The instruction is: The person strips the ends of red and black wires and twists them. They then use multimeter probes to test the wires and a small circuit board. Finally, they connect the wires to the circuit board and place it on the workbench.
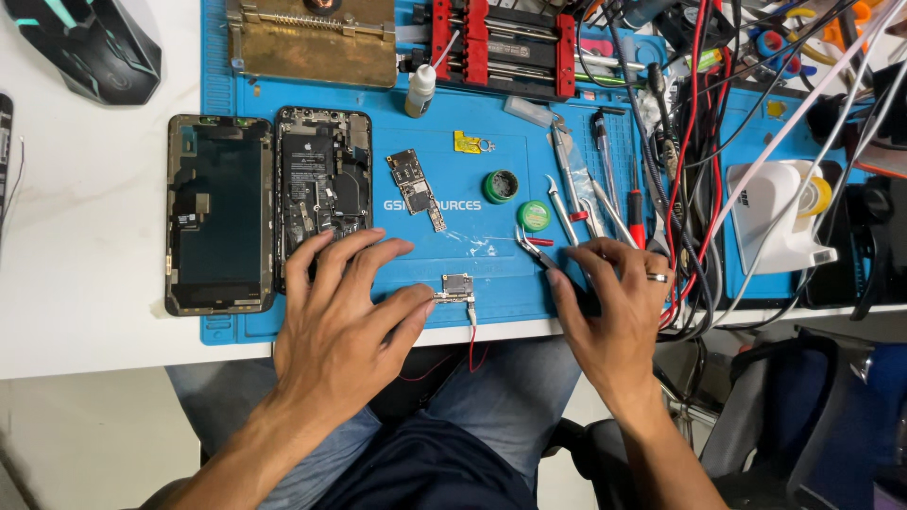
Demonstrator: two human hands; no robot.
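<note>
My left hand [345, 316] lies flat on the blue work mat [491, 217], fingers spread, its thumb and forefinger tips touching a small circuit board [457, 286] with a red wire hanging off the mat's front edge. My right hand [614, 302], a ring on one finger, rests fingers-down on the mat's right part, fingertips beside a pair of tweezers [534, 247] and other metal tools. An opened phone body [321, 184] and its detached screen [219, 215] lie left of my left hand. A long logic board [416, 187] sits mid-mat.
At the back stand a brass fixture [312, 42], a red clamp holder [501, 42] and a small white bottle [421, 90]. Two green round tins [501, 186] sit mid-right. Tangled cables [699, 170] and a white stand [775, 212] crowd the right. A dark mouse [90, 47] lies top left.
</note>
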